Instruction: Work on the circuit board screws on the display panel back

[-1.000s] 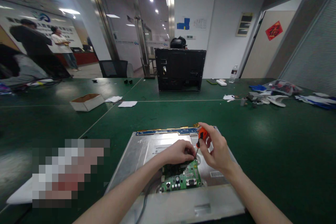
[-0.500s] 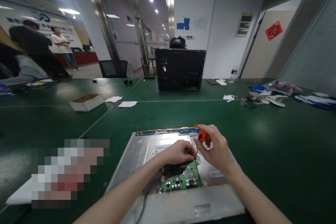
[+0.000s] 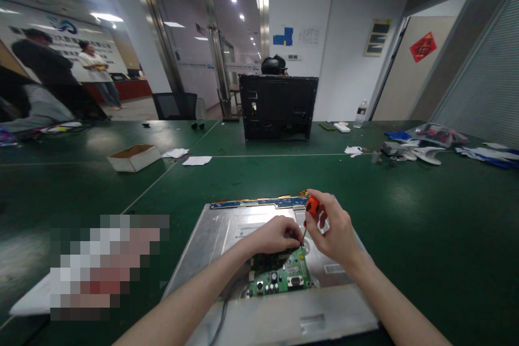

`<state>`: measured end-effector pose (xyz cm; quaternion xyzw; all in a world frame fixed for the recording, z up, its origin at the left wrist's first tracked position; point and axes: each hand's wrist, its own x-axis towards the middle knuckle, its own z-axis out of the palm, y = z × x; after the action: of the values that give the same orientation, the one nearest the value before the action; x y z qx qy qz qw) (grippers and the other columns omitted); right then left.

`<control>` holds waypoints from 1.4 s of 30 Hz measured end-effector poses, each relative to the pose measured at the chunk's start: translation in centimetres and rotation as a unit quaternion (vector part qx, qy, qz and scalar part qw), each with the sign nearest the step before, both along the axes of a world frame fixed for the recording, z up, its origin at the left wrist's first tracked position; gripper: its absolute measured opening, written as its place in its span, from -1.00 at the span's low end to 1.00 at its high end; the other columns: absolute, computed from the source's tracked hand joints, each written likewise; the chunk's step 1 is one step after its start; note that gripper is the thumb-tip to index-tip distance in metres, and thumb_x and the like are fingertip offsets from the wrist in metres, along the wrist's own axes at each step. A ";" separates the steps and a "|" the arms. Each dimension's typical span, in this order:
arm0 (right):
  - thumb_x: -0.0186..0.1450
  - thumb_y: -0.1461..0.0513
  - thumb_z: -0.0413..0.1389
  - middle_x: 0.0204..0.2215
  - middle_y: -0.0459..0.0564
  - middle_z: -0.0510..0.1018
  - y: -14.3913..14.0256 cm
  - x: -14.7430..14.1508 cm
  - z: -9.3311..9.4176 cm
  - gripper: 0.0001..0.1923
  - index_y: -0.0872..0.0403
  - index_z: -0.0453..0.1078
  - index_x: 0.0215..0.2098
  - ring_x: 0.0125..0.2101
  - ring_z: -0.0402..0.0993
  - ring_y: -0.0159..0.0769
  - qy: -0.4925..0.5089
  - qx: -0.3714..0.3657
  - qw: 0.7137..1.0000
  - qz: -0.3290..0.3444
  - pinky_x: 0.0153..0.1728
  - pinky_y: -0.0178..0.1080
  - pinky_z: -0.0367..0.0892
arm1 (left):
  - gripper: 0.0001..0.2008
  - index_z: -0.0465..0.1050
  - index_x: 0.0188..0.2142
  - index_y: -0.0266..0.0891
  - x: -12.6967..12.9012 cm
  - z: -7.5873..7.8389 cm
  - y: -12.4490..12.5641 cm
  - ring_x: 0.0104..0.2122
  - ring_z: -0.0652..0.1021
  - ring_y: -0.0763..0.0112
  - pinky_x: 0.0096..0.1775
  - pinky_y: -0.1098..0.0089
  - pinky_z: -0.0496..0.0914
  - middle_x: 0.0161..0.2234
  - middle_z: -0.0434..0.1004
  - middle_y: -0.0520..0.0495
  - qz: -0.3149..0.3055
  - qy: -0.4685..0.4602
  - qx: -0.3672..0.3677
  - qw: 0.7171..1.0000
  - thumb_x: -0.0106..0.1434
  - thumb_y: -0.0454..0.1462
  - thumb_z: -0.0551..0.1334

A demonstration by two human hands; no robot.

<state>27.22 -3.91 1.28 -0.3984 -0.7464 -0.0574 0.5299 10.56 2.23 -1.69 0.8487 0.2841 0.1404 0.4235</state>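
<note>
My right hand (image 3: 334,227) grips a screwdriver (image 3: 312,206) by its orange and black handle. The shaft slants down to the upper right corner of a green circuit board (image 3: 279,274). My left hand (image 3: 279,235) rests at the board's upper edge, fingers curled and pinched close to the screwdriver tip. Whatever those fingers hold, if anything, is hidden. The board sits on a silver metal display panel (image 3: 221,227), which lies flat on the table. Along the panel's far edge runs a narrow blue circuit strip (image 3: 247,204). A grey cable (image 3: 224,313) trails over the near edge.
On the green table (image 3: 425,238) a black monitor housing (image 3: 279,108) stands upright at the back. An open cardboard box (image 3: 133,159) and paper (image 3: 197,160) lie left. A water bottle (image 3: 360,114) and scattered parts (image 3: 399,150) are right. Several people are in the background.
My right thumb and fingers have shifted slightly on the screwdriver handle, showing more of it. The left hand, board and panel stay in place.
</note>
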 end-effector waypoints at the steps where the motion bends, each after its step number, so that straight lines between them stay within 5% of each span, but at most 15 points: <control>1: 0.29 0.30 0.03 -0.39 -0.09 0.39 0.0 0.0 0.0 -0.62 0.04 0.18 0.07 -0.60 0.27 -0.45 0.002 0.005 1.000 0.001 -0.60 -0.36 0.28 | -0.86 0.56 -0.37 -0.30 0.0 0.0 0.0 -0.42 0.49 0.40 -0.34 0.49 0.33 -0.45 0.55 0.03 0.001 -0.001 -0.001 1.000 0.07 -0.45 0.25; 9: 0.31 0.26 0.09 -0.43 -0.14 0.28 0.2 0.0 0.2 -0.70 0.04 0.20 0.00 -0.61 0.20 -0.47 -0.001 0.018 1.000 -0.004 -0.61 -0.39 0.20 | -0.88 0.57 -0.38 -0.31 0.1 0.2 -0.1 -0.42 0.48 0.39 -0.34 0.49 0.32 -0.45 0.55 0.03 0.011 0.008 0.008 1.000 0.06 -0.44 0.26; 17: 0.32 0.24 0.02 -0.30 0.00 0.42 -0.1 0.0 -0.1 -0.66 0.07 0.19 0.06 -0.56 0.29 -0.42 0.003 -0.011 1.000 0.006 -0.59 -0.35 0.28 | -0.88 0.55 -0.39 -0.31 0.0 0.0 0.0 -0.45 0.46 0.43 -0.36 0.52 0.30 -0.48 0.52 0.05 0.006 -0.006 0.002 1.000 0.05 -0.45 0.27; 34: 0.31 0.26 0.08 -0.46 -0.17 0.28 0.4 0.1 -0.3 -0.70 0.04 0.19 0.01 -0.60 0.20 -0.47 -0.012 0.014 1.000 0.006 -0.59 -0.38 0.18 | -0.89 0.56 -0.40 -0.31 0.1 0.2 -0.1 -0.44 0.46 0.42 -0.35 0.50 0.31 -0.48 0.52 0.04 0.009 0.009 0.016 1.000 0.07 -0.45 0.26; 42: 0.32 0.27 -0.02 -0.39 -0.07 0.41 -0.1 0.1 0.0 -0.62 0.06 0.17 0.11 -0.56 0.30 -0.41 -0.007 -0.016 1.000 0.016 -0.58 -0.34 0.27 | -0.88 0.55 -0.40 -0.31 0.0 0.3 -0.2 -0.43 0.47 0.41 -0.36 0.50 0.31 -0.47 0.51 0.03 0.006 -0.007 0.006 1.000 0.07 -0.45 0.26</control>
<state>27.31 -4.03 1.30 -0.3941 -0.7575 -0.0399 0.5189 10.60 2.03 -1.40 0.8486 0.2855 0.1507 0.4192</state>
